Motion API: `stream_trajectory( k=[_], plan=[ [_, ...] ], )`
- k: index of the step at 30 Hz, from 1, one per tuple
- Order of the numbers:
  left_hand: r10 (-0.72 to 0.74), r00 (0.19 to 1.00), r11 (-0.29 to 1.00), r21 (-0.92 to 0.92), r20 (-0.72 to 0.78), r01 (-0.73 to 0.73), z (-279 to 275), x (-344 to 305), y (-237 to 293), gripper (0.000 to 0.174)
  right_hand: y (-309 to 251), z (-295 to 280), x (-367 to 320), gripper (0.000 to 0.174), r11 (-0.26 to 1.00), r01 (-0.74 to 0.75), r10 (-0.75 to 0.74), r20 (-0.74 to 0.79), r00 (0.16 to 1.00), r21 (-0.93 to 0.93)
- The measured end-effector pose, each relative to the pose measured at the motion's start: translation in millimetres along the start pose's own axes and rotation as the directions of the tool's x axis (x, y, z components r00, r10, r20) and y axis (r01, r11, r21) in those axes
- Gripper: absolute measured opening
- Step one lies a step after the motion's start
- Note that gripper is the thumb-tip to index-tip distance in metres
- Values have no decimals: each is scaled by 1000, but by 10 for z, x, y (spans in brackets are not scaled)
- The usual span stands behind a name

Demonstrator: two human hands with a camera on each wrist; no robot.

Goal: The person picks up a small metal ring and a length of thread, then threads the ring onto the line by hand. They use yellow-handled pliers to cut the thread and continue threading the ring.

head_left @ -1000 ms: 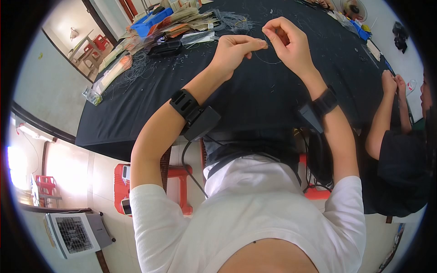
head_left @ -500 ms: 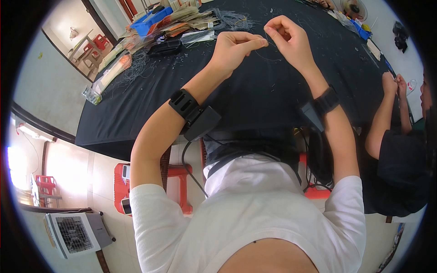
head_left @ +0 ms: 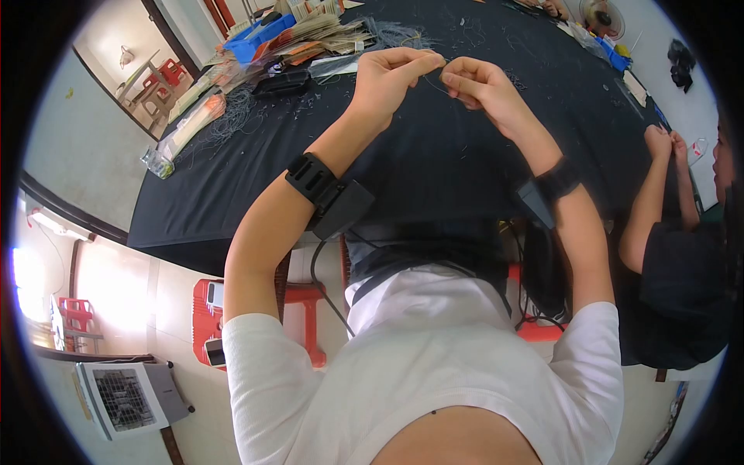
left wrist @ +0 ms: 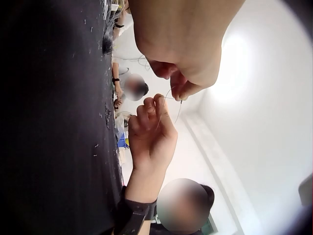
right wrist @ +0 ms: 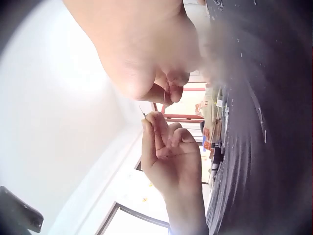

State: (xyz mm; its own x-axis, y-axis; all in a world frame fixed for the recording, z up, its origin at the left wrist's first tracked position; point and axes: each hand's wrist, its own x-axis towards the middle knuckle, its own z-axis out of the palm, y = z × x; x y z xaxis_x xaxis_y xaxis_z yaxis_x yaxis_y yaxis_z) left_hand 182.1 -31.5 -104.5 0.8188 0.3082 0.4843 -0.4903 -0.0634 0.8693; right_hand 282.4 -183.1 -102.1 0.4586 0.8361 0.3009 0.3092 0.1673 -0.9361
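My left hand [head_left: 387, 84] is raised over the black-covered table, thumb and forefinger pinching a thin translucent line [left wrist: 178, 115]. A tiny dark piece [left wrist: 181, 102] shows at those fingertips; it is too small to tell its kind. Just to the right, my right hand [head_left: 490, 91] has its thumb and forefinger together on the line, its other fingers curled. The two hands' fingertips nearly meet. In the left wrist view the line loops between both hands. From the right wrist, a stretch of it [right wrist: 164, 100] runs below the right hand's fingers.
Stacked paper cards and packets [head_left: 310, 39] lie at the far left beside a blue tray [head_left: 260, 37], a tangle of line [head_left: 395, 35] and a black box [head_left: 282, 83]. Clippings dot the black cloth [head_left: 434, 170]. Another person [head_left: 670, 294] sits on the right.
My right hand has come down and leftward, its fingers turning toward the left hand. My left hand has risen slightly, away from my body. The line still spans between them.
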Motion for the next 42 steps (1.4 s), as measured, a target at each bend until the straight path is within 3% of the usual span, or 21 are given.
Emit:
stream_trajectory(
  k=[8,12,23,29,32,42],
  plan=[
    [1,992,999,-51,-125,-8,-20,16,-2,14,-11,193,-13,9,925,-68,22,126,992,374],
    [-28,989,980,-197,-149,-1,13,24,-3,11,30,214,3,10,874,-142,55,196,979,465],
    [-138,990,770,-630,-10,101,42,47,225,12,96,347,-36,12,923,-157,54,288,956,350],
    [-55,998,717,-694,42,68,-77,109,323,19,25,381,-58,11,889,-308,122,472,873,340],
    [-97,995,725,-683,30,92,-60,93,302,19,-37,387,-90,11,886,-351,148,532,834,304],
    [-100,995,714,-696,-2,71,-29,72,337,14,-83,397,-131,16,879,-387,146,617,773,277]
  ],
)
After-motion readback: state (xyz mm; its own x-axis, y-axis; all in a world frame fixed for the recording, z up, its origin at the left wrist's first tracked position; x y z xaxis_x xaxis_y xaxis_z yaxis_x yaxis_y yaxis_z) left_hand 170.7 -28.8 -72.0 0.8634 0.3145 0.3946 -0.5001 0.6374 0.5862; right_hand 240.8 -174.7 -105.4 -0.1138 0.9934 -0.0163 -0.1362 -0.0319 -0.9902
